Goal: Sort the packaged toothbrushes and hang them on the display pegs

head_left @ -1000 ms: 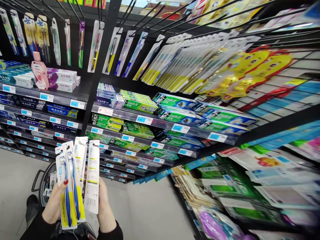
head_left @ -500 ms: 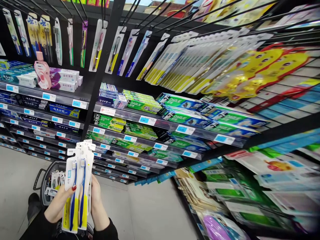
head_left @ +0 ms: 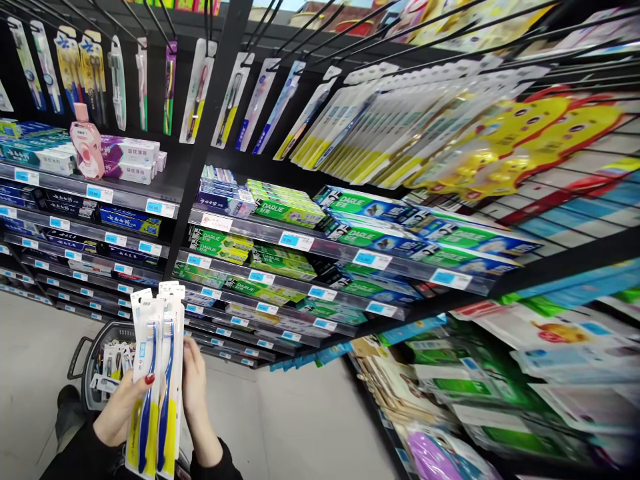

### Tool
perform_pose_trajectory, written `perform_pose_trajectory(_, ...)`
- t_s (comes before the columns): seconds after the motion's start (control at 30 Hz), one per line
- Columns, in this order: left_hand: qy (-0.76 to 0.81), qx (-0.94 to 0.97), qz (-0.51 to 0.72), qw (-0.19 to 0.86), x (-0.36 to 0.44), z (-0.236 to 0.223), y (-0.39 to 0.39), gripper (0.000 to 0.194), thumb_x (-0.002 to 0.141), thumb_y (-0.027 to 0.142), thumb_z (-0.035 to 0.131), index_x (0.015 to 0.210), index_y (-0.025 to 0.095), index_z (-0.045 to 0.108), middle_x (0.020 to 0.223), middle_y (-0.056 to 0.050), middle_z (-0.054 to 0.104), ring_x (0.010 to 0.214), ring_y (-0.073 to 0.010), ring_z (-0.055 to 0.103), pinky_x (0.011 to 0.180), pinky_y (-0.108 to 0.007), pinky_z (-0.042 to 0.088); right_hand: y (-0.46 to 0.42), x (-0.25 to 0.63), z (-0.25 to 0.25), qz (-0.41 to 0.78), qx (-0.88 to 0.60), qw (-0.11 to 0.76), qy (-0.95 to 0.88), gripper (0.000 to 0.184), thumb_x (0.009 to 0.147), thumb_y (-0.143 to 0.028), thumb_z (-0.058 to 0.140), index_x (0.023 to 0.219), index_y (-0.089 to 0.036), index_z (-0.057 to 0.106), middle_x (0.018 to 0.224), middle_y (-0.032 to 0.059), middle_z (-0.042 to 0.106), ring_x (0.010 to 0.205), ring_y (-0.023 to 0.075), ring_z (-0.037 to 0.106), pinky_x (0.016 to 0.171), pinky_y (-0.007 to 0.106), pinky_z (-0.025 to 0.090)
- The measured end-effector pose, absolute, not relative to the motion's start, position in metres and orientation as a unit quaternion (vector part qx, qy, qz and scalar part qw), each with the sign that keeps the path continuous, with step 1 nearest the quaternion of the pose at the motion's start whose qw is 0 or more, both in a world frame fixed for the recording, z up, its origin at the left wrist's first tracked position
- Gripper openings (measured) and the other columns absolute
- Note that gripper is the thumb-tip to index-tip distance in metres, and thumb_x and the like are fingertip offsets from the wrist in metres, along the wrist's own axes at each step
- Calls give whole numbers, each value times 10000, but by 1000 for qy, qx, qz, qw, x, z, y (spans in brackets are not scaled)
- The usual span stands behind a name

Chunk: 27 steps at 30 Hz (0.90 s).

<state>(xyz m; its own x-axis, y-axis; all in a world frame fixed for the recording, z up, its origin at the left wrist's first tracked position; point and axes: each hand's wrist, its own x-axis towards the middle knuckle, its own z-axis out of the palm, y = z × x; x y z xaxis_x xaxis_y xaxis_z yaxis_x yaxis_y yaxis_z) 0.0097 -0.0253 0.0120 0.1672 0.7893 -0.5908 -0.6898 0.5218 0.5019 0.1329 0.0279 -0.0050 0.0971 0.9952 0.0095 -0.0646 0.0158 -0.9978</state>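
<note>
Brought together since earlier, the toothbrush packs [head_left: 169, 390] are pinched at lower left by the left hand [head_left: 117, 412], long axes near-vertical, bristles upward. Fingers of the right hand [head_left: 196, 383] are bunched at the packs' edge, grip unclear.

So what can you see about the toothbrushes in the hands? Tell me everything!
The toothbrushes are a bundle of packs: two in front, more card edges behind. Each front one has a blue handle and pale bristles, on white card with yellow at the bottom, under what looks like clear plastic. They're nearly upright, bristles up. The left hand grips one side, thumb in front; the right hand is at the other edge.
</note>
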Motion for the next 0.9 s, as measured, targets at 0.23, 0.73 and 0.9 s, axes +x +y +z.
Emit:
perform_pose_trajectory(0.23, 425, 144, 522, 726, 9, 17, -20, 517, 695, 283, 675, 1168, 133, 529, 1000, -115, 675, 1004, -284, 581, 844, -352, 462, -4, 137, 28, 311, -580, 408, -633, 284, 753, -390, 566, 942, -188, 503, 693, 7, 525, 641, 168, 520, 599, 275, 419)
perform_pose_trajectory(0.73, 457, 163, 540, 687, 6, 15, -19, 479, 699, 360, 651, 1106, 116, 585, 1030, -131, 666, 989, -305, 590, 841, -399, 478, -6, 140, 24, 296, -635, 440, -562, 287, 833, -325, 412, 1064, -191, 518, 990, 109, 627, 819, 228, 612, 660, 314, 465)
perform_pose_trajectory(0.9, 455, 144, 551, 684, 2, 18, -22, 473, 683, 351, 670, 1074, 96, 591, 984, -145, 680, 965, -320, 599, 826, -426, 484, 13, 147, 18, 617, -493, 523, -320, 207, 736, -370, 547, 835, -189, 574, 681, 18, 615, 437, 117, 495, 442, 249, 400)
